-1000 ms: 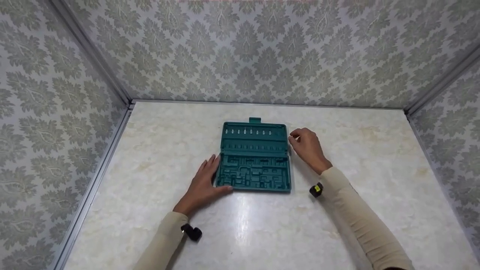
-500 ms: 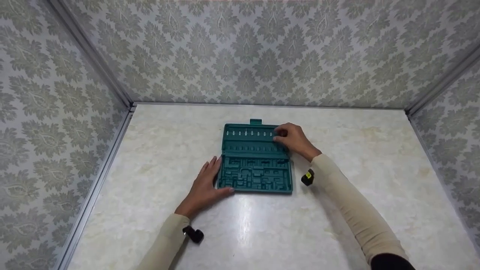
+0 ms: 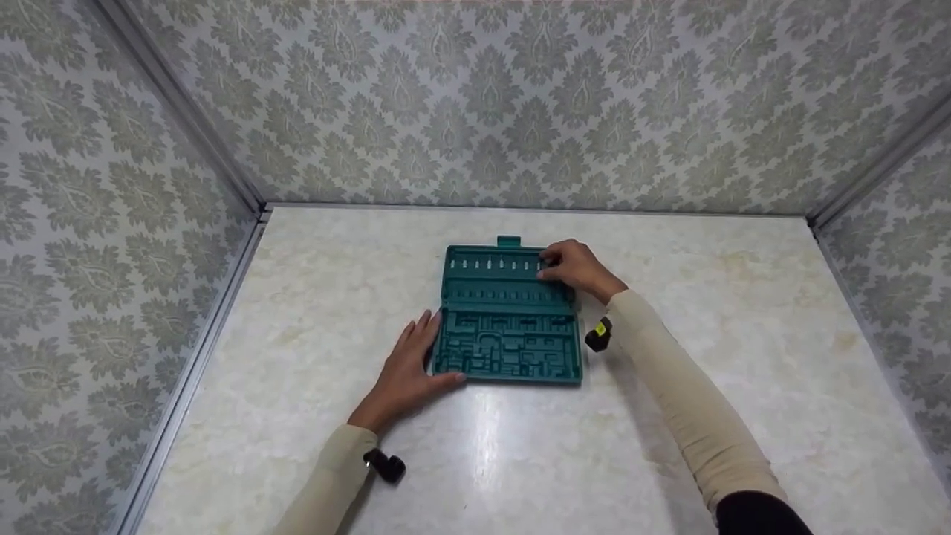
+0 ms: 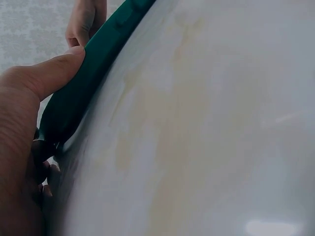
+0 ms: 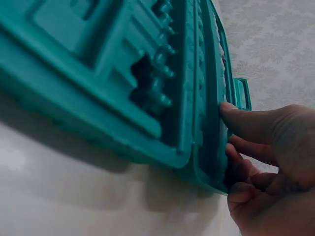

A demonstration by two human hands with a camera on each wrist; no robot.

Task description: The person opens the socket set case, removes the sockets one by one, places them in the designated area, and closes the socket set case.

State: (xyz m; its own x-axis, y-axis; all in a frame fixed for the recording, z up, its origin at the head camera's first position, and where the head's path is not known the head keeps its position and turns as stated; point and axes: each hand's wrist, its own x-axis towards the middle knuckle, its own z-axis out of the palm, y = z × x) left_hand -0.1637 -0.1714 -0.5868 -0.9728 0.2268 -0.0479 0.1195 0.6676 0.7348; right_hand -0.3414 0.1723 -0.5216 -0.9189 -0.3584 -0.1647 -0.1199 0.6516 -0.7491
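Observation:
A green plastic tool case (image 3: 507, 345) lies unfolded on the table, its moulded recesses facing up. Along the far half runs a row of small silver bits (image 3: 489, 264). My left hand (image 3: 405, 379) rests at the near left corner, fingers straight along the side and thumb on the front edge; the left wrist view shows that thumb (image 4: 64, 69) against the rim. My right hand (image 3: 579, 267) pinches at the right end of the row, thumb and forefinger tips around a small silver bit (image 3: 539, 265). In the right wrist view the thumb (image 5: 246, 120) lies over the case edge, and the pinched spot is hidden.
The case's latch tab (image 3: 509, 241) sticks out at the far side. Pale marbled tabletop (image 3: 334, 267) surrounds the case. Patterned wall panels (image 3: 490, 104) border the table at the back and both sides.
My right hand has moved left from beside the case to the right end of the bit row, its fingertips now at the last visible bit. My left hand stays at its corner.

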